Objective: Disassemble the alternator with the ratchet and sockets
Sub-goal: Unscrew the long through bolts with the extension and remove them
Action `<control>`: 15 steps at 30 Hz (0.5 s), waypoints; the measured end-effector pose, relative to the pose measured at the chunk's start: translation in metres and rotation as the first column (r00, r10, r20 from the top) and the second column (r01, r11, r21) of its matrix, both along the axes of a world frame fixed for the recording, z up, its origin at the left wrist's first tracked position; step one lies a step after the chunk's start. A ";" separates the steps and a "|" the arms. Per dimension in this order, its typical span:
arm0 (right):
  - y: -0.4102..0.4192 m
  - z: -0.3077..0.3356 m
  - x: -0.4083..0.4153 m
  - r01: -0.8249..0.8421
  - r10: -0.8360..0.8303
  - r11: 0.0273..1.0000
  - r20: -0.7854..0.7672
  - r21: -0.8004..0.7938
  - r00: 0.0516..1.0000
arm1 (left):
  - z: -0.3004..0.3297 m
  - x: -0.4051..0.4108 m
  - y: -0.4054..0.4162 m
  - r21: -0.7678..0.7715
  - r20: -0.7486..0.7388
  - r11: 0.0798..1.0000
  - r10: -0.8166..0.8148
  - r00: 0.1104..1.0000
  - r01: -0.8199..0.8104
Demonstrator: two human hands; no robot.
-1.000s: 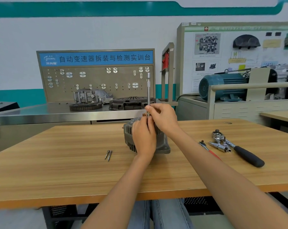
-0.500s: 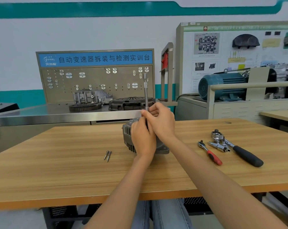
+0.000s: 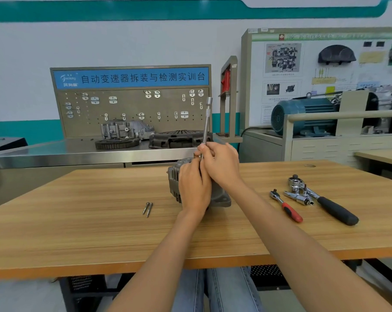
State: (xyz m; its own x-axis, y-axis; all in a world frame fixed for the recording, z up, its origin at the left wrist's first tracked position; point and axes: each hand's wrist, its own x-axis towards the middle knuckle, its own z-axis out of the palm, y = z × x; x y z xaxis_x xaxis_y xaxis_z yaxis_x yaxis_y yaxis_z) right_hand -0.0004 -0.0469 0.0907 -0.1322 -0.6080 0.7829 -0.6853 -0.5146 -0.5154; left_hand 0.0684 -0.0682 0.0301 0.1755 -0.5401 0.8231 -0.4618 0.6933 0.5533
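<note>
So the alternator (image 3: 176,176) sits mid-table, left hand (image 3: 194,188) curled over its near side, right hand (image 3: 221,164) pinching the upright extension bar (image 3: 206,124). Ratchets (image 3: 321,199) lie off right.

Both bare forearms reach forward from the near edge and meet at mid-table. The left hand (image 3: 194,188) lies knuckles-up with its fingers curled over forward. The right hand (image 3: 222,165) sits just beyond, touching it, fingers curled and pinching inward.
</note>
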 end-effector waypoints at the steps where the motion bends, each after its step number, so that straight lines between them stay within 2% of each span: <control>1: 0.000 0.000 -0.001 0.002 -0.002 1.000 -0.013 0.013 1.000 | 0.000 0.000 0.000 0.003 -0.003 1.000 -0.002 1.000 0.002; 4: 0.000 0.001 -0.001 -0.020 0.021 0.998 -0.016 0.060 1.000 | 0.000 0.000 -0.002 0.021 -0.005 1.000 0.023 1.000 -0.023; 7: 0.002 0.001 -0.001 -0.070 0.065 0.991 0.048 0.116 0.997 | -0.001 -0.002 -0.004 0.022 -0.007 0.998 0.060 0.998 -0.060; 11: 0.001 0.000 0.000 -0.061 0.051 0.996 0.138 0.069 0.989 | 0.000 -0.004 -0.004 0.004 -0.027 0.996 0.093 0.995 -0.093; 15: 0.004 -0.001 0.000 -0.071 0.060 0.994 0.134 0.079 0.989 | -0.002 -0.001 -0.005 -0.008 -0.026 0.997 0.076 0.997 -0.076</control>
State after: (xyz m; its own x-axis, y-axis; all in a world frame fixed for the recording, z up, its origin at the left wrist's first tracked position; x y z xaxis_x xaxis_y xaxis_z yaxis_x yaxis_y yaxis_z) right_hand 0.0000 -0.0429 0.0899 -0.1884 -0.6810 0.7077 -0.5754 -0.5074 -0.6415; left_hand 0.0679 -0.0728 0.0282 0.2370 -0.5169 0.8226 -0.4987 0.6619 0.5596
